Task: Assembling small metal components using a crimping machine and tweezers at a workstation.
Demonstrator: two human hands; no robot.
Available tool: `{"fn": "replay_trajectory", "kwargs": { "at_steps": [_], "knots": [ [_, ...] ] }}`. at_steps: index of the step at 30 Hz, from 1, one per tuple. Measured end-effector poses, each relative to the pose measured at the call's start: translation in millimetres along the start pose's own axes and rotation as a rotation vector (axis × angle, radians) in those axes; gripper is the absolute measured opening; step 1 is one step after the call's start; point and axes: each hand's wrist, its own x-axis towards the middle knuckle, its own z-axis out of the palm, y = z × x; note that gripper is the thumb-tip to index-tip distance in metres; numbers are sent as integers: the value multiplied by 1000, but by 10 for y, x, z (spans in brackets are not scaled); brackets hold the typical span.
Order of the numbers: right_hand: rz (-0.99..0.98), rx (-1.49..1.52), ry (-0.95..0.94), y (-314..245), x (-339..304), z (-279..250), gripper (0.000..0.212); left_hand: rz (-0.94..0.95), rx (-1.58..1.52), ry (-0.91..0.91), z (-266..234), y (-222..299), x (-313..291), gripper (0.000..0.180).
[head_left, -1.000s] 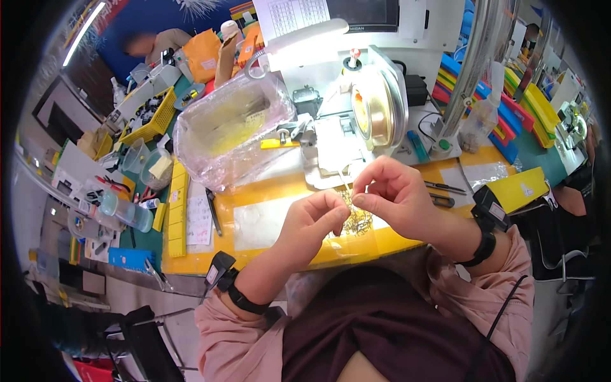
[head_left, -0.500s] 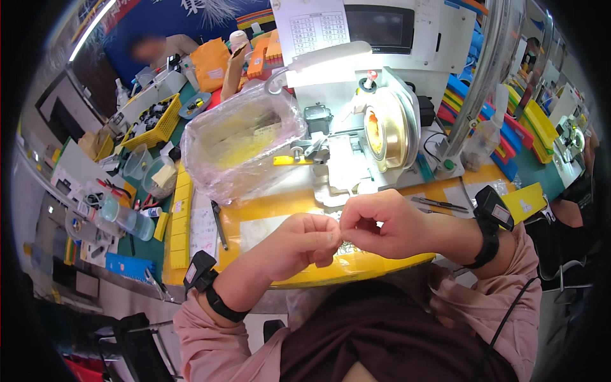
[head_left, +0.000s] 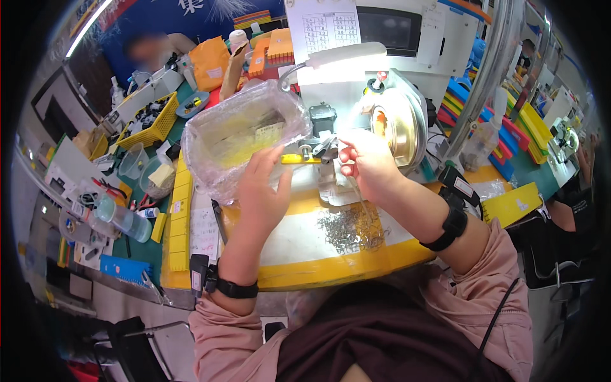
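My left hand [head_left: 261, 191] is raised over the bench, fingers apart and holding nothing, beside the near right side of a plastic-wrapped box [head_left: 210, 137]. Further right, my right hand [head_left: 372, 167] reaches to the small bench machine, its fingers curled together at the metal clamp parts [head_left: 324, 149]; whatever is between the fingertips is too small to make out. Close to that hand stands a wide spool [head_left: 402, 127] of pale golden material. Below the hands lies a loose pile of small metal rings or wire pieces [head_left: 347, 230] on the yellow-edged mat.
A bright lamp [head_left: 347, 53] hangs over the machine. On the left are a yellow strip of boxes [head_left: 180, 219], a paper sheet [head_left: 203, 235] and a yellow basket [head_left: 153, 124]. A yellow board [head_left: 511, 204] lies at right. Another person sits at the far left.
My hands were together over the metal pile; they have separated. The left moved up and left with fingers spreading, the right moved up to the machine. The pile is uncovered.
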Motion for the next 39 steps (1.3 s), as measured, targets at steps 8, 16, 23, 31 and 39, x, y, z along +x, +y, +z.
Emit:
{"fn": "replay_trajectory", "kwargs": {
  "at_steps": [8, 16, 23, 31, 39],
  "knots": [
    [44, -99, -4, -68, 9, 42, 11, 50, 78, 8, 35, -40, -77, 46],
    [18, -105, -17, -74, 71, 14, 13, -49, 86, -80, 43, 111, -101, 57],
    [31, -110, -58, -65, 73, -45, 13, -451, -355, -465, 162, 35, -127, 86],
    [180, 24, -429, -132, -504, -125, 63, -509, -261, -570, 100, 33, -34, 78],
    [91, -309, -655, -216, -450, -277, 93, -672, -642, -580, 132, 134, -49, 74]
  ]
}}
